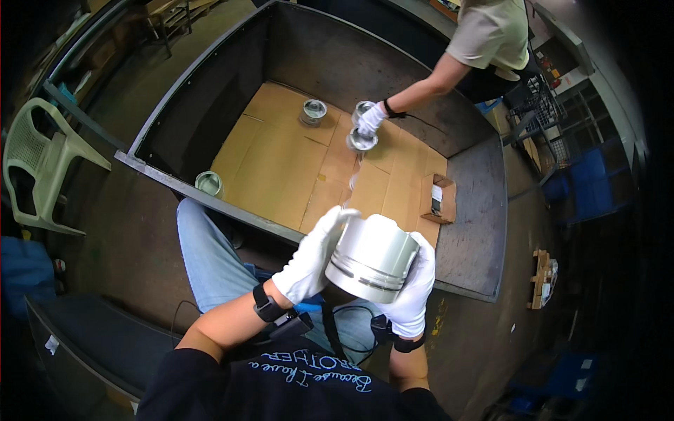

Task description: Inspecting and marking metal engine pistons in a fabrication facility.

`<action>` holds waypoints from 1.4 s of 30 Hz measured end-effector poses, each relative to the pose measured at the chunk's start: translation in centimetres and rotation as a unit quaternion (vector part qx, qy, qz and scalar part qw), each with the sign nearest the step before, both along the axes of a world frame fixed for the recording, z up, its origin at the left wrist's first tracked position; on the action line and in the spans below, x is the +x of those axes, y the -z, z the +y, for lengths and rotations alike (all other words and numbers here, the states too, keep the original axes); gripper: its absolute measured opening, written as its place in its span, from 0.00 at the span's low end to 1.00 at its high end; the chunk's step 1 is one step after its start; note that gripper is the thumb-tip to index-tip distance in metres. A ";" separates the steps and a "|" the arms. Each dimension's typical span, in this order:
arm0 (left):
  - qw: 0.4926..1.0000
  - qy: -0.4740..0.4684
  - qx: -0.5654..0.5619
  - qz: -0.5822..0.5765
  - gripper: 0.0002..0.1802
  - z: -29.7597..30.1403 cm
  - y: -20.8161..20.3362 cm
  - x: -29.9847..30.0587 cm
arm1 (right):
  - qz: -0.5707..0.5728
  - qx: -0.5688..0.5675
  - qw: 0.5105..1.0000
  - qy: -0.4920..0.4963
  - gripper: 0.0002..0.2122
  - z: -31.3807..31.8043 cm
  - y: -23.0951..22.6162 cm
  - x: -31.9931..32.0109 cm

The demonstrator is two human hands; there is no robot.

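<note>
A large silver engine piston [372, 256] is held up between my two white-gloved hands, above the near edge of the bin. Its ring grooves run round the lower part, and it is slightly tilted. My left hand [316, 252] presses against its left side with the fingers closed round it. On the other side my right hand [414, 291] wraps the piston from the right and below. Farther off, more pistons stand on the cardboard: one piston [314, 112] at the back, another piston [209, 184] in the near left corner, and a piston [362, 142] beside a co-worker's hand.
A dark metal-walled bin [203, 193] lined with cardboard [281, 154] lies before me. The co-worker's gloved hand [372, 121] reaches in from the far right, among the pistons. A small open cardboard box [439, 198] sits at the bin's right. A plastic chair [53, 165] stands left.
</note>
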State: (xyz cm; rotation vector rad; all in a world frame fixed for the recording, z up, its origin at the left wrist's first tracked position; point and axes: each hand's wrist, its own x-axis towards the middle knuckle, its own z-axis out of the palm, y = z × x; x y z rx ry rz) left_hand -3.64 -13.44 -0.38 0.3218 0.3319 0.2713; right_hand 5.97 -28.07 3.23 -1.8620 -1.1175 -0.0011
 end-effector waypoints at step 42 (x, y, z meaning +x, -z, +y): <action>0.993 -0.045 -0.096 0.051 0.27 -1.5 -1.4 -1.9 | -0.071 -0.058 0.995 -0.033 0.45 1.3 -1.3 0.3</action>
